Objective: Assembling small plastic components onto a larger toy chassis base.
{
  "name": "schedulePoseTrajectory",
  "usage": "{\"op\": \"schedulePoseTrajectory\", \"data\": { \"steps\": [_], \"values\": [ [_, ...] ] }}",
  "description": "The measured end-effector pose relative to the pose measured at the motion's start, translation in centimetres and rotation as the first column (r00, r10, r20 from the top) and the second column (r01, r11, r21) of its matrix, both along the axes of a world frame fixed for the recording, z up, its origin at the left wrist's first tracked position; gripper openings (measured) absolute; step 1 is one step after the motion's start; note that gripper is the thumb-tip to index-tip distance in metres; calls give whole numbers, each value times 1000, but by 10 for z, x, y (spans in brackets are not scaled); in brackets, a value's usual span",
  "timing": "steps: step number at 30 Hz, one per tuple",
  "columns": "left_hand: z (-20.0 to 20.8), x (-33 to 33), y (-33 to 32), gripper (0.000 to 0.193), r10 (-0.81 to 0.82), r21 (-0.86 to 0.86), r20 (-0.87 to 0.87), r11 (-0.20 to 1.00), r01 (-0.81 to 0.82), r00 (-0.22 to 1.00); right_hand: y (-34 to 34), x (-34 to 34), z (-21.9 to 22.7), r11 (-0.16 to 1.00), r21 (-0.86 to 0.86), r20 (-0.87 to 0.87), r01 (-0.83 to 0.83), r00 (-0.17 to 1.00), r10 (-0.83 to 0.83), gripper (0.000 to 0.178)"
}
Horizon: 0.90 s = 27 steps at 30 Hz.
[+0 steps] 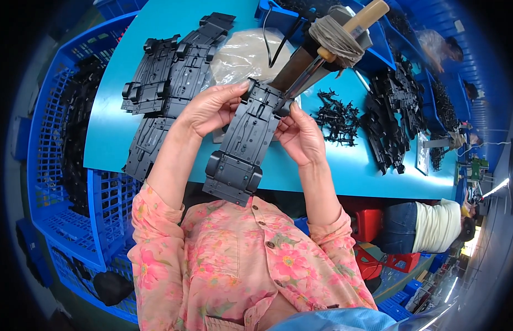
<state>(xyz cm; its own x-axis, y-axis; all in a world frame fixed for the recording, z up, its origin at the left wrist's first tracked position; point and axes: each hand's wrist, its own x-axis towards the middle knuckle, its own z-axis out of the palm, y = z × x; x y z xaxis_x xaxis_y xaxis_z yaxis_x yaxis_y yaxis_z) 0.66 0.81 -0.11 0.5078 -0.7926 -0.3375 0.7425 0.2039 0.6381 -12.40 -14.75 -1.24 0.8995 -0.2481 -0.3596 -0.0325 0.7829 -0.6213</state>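
Observation:
A black molded plastic plate (248, 132), shaped like a toy car chassis with wheel-arch lobes at its ends, is held tilted above the table's near edge. My left hand (215, 107) grips its far left corner between thumb and fingers. The far right corner is pinched in my right hand (301, 135), thumb on top. Right at the plate's far end stands a metal bench tool (306, 69) with a thin rod and a cloth-wrapped wooden handle (339, 41). Whether its tip touches the plate I cannot tell.
Similar black plates (179, 77) lie overlapped on the turquoise table (113, 129) at left. Small black parts (338, 117) and a pile of black pieces (394, 110) lie at right. A clear plastic bag (242, 55) sits behind my left hand. Blue crates (44, 204) stand at left; other people work at right.

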Motion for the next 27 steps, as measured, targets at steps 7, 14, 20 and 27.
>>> {"op": "schedulePoseTrajectory", "data": {
  "steps": [7, 14, 20, 27],
  "values": [
    [-3, 0, 1, 18, -15, -11, 0, 1000, 15, 1000, 1, -2, 0, 1000, -1, 53, -26, 998, 26, 23],
    [-1, -1, 2, 19, -5, -14, 1, 1000, 5, 1000, 4, -1, 1, 999, -40, 60, -22, 998, 25, 24],
    [3, -1, 3, 23, -26, -3, 6, 1000, 26, 1000, 5, -1, -1, 1000, -17, 52, -2, 999, 3, 25],
    [3, 0, 3, 23, -36, 3, 28, 999, 35, 999, 5, -1, -1, 1000, -14, 65, -16, 998, 17, 26]
  ]
}}
